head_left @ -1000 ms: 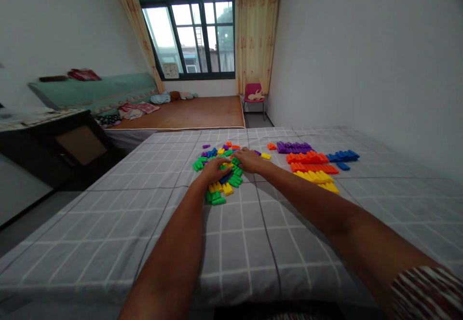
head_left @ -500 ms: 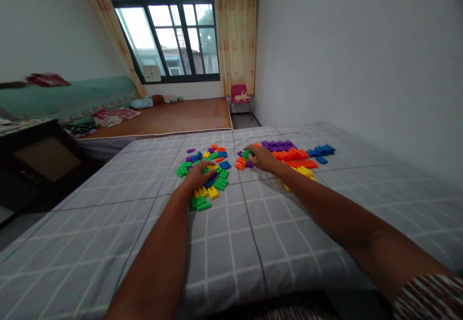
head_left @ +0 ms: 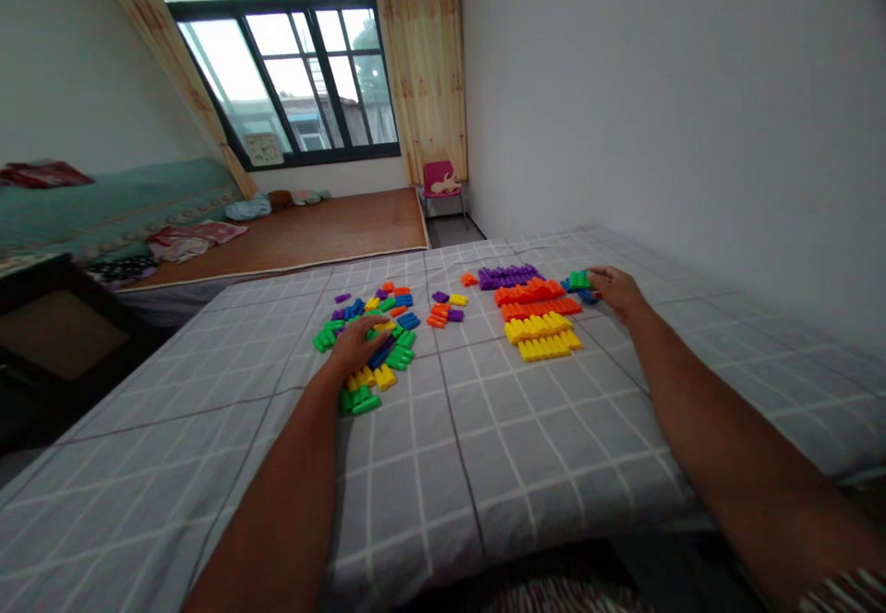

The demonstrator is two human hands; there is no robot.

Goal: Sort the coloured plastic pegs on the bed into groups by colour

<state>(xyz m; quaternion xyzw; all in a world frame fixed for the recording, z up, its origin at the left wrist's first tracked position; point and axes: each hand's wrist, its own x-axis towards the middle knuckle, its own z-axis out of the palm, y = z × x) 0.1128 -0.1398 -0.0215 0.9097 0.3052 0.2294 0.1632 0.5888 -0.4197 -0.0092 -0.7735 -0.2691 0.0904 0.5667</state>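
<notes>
Blocks point(head_left: 538, 327) lie on grey checked cloth point(head_left: 526, 438), window point(head_left: 281, 68) beyond; right hand point(head_left: 615, 292) pinches green blocks point(head_left: 579, 280); left hand point(head_left: 356, 345), grip unclear.

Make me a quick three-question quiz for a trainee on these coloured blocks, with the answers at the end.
1. What colour are the blocks at the fingertips of the right hand? (a) purple (b) green (c) orange
2. True or false: the left hand is at the mixed pile.
3. Fill in: the orange rows lie between the yellow rows and the ____ rows.

Key: 1 b; 2 true; 3 purple.
</notes>
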